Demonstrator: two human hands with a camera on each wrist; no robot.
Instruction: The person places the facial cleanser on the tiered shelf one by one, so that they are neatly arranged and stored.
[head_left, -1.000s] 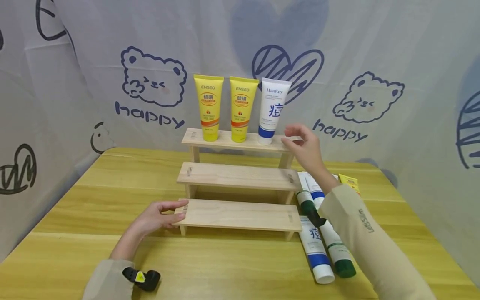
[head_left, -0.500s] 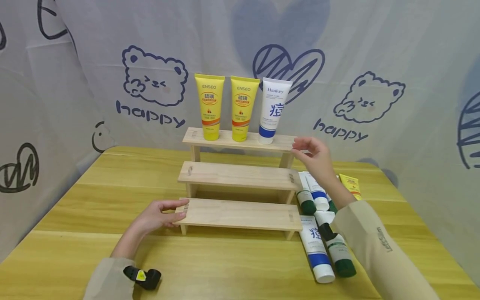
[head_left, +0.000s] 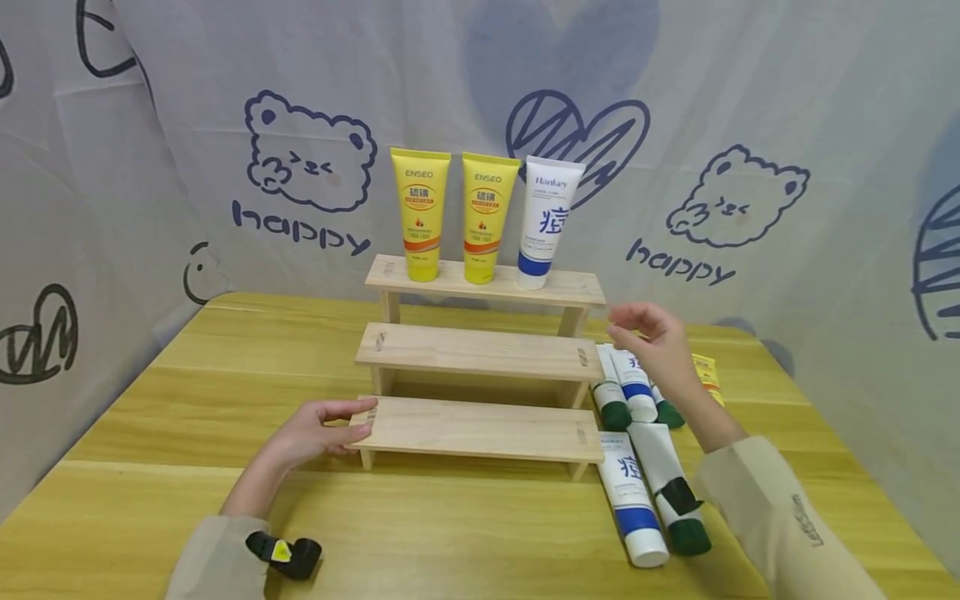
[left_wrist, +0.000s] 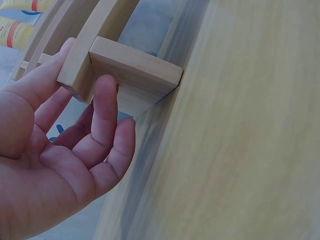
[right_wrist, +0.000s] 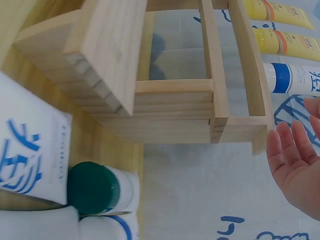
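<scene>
A three-tier wooden display stand (head_left: 480,429) stands on the table. My left hand (head_left: 318,433) holds the left end of its lowest board, thumb on top; in the left wrist view the fingers (left_wrist: 105,115) curl beneath. On the top tier two yellow tubes (head_left: 422,215) and one white and blue tube (head_left: 549,221) stand upright on their caps, in a row. My right hand (head_left: 656,346) hovers just right of the top tier, its fingers loosely bent and holding nothing. In the right wrist view that hand (right_wrist: 297,167) is apart from the stand.
Right of the stand lie several tubes: a white tube with a blue band (head_left: 633,500), white tubes with green caps (head_left: 688,536), and a yellow tube (head_left: 707,375) partly behind my right arm. A printed curtain (head_left: 442,75) hangs behind the wooden table (head_left: 187,392).
My right hand has moved right and down, away from the white and blue tube and off the top tier's end. The left hand stays in place on the lowest board.
</scene>
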